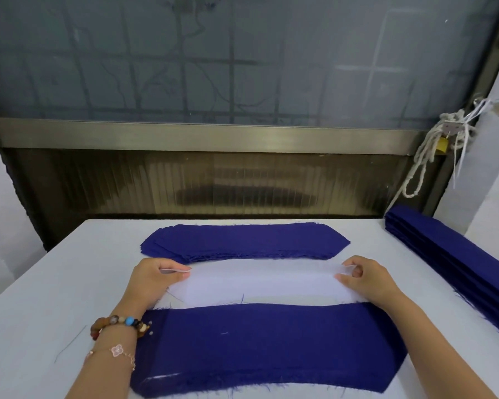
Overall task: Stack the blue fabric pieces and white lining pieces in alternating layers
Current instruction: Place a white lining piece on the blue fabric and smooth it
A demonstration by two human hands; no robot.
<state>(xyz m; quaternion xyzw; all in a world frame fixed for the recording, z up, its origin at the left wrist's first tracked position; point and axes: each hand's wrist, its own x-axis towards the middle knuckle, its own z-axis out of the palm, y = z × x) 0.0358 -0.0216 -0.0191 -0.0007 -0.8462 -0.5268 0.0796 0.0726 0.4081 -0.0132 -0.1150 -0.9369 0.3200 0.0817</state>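
On the near part of the table [41, 318], a blue fabric stack [265, 347] is laid flat between the forearms. Just beyond it, a white lining piece [260, 283] is pinched at its left end by the left hand [153, 280] and at its right end by the right hand [366, 280]. A second blue stack [242, 240] is spread just beyond the lining.

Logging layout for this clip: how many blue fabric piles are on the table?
3: near pile in front, far pile beyond the white lining, side pile at the right of the table. Hidden layers cannot be counted.
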